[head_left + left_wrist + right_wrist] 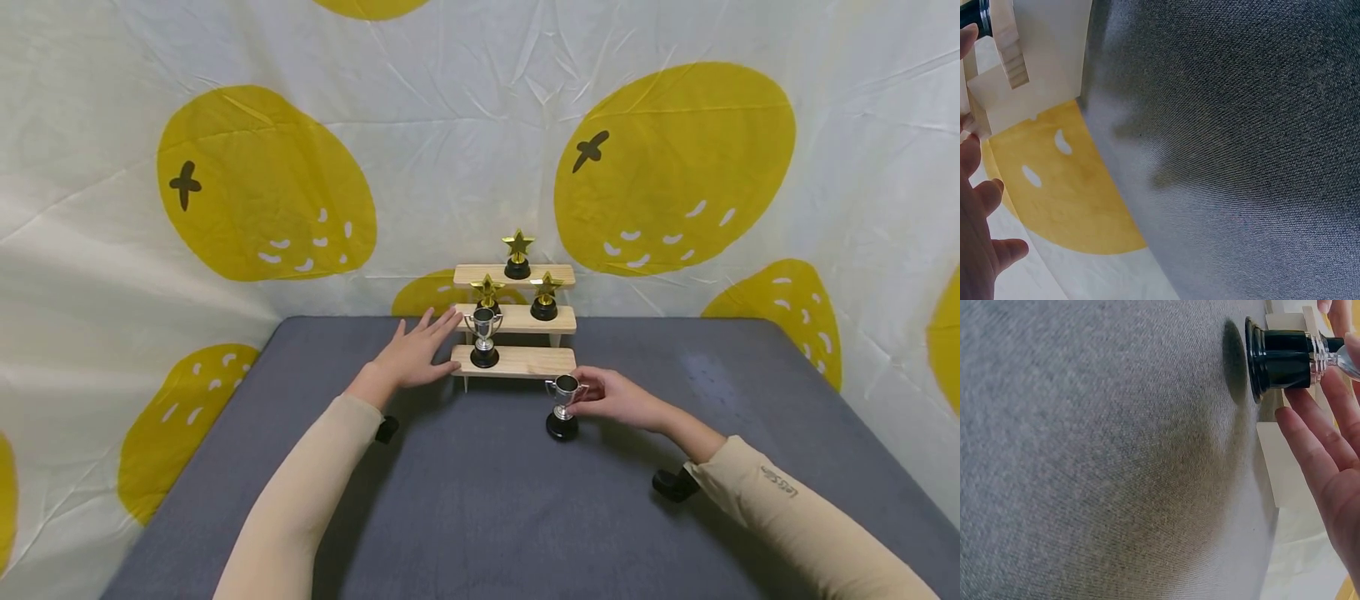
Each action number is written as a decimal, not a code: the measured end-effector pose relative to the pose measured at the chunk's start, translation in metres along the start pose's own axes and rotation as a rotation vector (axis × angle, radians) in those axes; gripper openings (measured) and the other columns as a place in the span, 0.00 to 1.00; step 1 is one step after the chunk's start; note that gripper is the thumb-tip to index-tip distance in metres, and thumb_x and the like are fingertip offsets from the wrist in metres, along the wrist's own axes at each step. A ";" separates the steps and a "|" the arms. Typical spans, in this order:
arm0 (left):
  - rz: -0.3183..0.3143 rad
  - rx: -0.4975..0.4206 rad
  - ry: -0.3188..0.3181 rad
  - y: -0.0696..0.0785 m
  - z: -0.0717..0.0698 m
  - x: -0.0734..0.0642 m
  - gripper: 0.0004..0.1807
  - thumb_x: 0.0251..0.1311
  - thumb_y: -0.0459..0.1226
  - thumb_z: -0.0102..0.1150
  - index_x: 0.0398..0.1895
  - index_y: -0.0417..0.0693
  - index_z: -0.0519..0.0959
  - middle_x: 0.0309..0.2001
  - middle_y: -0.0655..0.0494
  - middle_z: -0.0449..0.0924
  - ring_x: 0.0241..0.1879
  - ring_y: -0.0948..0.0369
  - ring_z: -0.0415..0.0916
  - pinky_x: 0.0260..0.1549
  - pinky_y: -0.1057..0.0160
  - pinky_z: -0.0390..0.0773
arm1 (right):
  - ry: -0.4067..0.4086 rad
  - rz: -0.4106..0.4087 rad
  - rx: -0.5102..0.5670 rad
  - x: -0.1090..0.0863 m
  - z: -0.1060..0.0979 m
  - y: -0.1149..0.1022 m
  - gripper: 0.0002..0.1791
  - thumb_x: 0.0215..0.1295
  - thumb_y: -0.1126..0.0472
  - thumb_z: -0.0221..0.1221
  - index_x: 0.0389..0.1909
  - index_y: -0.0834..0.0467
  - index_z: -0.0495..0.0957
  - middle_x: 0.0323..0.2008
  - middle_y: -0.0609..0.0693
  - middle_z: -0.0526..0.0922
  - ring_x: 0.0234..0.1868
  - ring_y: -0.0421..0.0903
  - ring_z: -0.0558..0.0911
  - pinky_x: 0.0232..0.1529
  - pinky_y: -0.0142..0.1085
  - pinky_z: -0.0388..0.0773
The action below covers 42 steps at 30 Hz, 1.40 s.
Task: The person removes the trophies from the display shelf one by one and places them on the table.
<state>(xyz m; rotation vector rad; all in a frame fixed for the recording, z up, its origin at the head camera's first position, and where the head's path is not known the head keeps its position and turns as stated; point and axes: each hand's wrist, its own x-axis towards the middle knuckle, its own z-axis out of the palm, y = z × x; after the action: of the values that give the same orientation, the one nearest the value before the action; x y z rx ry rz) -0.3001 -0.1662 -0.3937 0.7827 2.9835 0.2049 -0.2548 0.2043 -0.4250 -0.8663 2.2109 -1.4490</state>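
My right hand [611, 398] holds a small silver trophy cup [564, 402] by its stem, in front of the shelf's right end. In the right wrist view its black base [1285, 359] hangs a little over the cloth, with a shadow beneath. My left hand [420, 350] has its fingers spread and straight, with the fingertips at the left ends of the three-step wooden shelf [532, 360]. Another silver trophy cup [484, 337] stands upright on the lowest step, left side. In the left wrist view, the left fingers [985, 197] show beside the shelf's end.
Two gold star trophies stand on the middle step, the right one [545, 297] in full view, the left one [487, 292] partly behind the silver cup. A third star trophy [517, 254] tops the shelf. Grey cloth [480, 508] covers the table; a lemon-printed curtain [465, 167] hangs behind.
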 end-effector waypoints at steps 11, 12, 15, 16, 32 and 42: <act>-0.001 -0.013 -0.001 -0.002 0.001 0.002 0.48 0.72 0.60 0.52 0.85 0.59 0.40 0.83 0.60 0.37 0.81 0.46 0.34 0.70 0.28 0.39 | -0.040 -0.008 0.058 -0.001 -0.001 0.006 0.14 0.65 0.73 0.65 0.48 0.73 0.73 0.45 0.61 0.84 0.46 0.41 0.87 0.46 0.32 0.81; -0.002 -0.013 -0.004 -0.002 0.001 0.001 0.48 0.72 0.60 0.52 0.85 0.59 0.40 0.83 0.60 0.36 0.81 0.46 0.33 0.70 0.28 0.39 | -0.044 -0.010 0.064 0.000 -0.001 0.006 0.15 0.66 0.74 0.65 0.48 0.73 0.73 0.46 0.62 0.84 0.46 0.41 0.87 0.46 0.32 0.81; -0.004 -0.009 -0.006 -0.002 0.001 0.000 0.49 0.72 0.60 0.52 0.85 0.58 0.39 0.83 0.59 0.36 0.81 0.45 0.35 0.70 0.28 0.39 | -0.052 -0.014 0.069 0.000 0.000 0.007 0.15 0.66 0.73 0.65 0.49 0.73 0.73 0.47 0.63 0.84 0.47 0.42 0.87 0.47 0.32 0.82; -0.005 -0.010 -0.005 -0.002 0.001 -0.001 0.49 0.72 0.60 0.52 0.85 0.58 0.39 0.83 0.59 0.36 0.81 0.45 0.35 0.70 0.28 0.39 | -0.054 -0.015 0.074 0.001 0.000 0.007 0.15 0.66 0.73 0.65 0.49 0.73 0.73 0.47 0.64 0.84 0.47 0.42 0.87 0.47 0.32 0.82; -0.008 -0.021 -0.004 0.000 0.003 0.001 0.51 0.70 0.64 0.51 0.85 0.59 0.38 0.83 0.59 0.35 0.81 0.45 0.35 0.70 0.28 0.39 | -0.044 -0.034 -0.015 -0.001 0.000 0.010 0.15 0.66 0.70 0.67 0.50 0.70 0.75 0.47 0.59 0.84 0.46 0.44 0.86 0.47 0.34 0.81; -0.007 -0.030 0.007 -0.001 0.005 0.001 0.50 0.71 0.63 0.51 0.85 0.59 0.38 0.83 0.59 0.36 0.81 0.46 0.34 0.70 0.28 0.39 | -0.062 -0.034 -0.048 -0.009 -0.010 0.007 0.21 0.64 0.73 0.66 0.56 0.73 0.73 0.49 0.62 0.85 0.52 0.56 0.85 0.51 0.36 0.81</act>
<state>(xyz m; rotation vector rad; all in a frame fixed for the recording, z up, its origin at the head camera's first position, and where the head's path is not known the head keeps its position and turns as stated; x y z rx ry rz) -0.3008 -0.1661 -0.3988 0.7701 2.9824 0.2517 -0.2556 0.2194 -0.4278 -0.9563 2.2036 -1.3706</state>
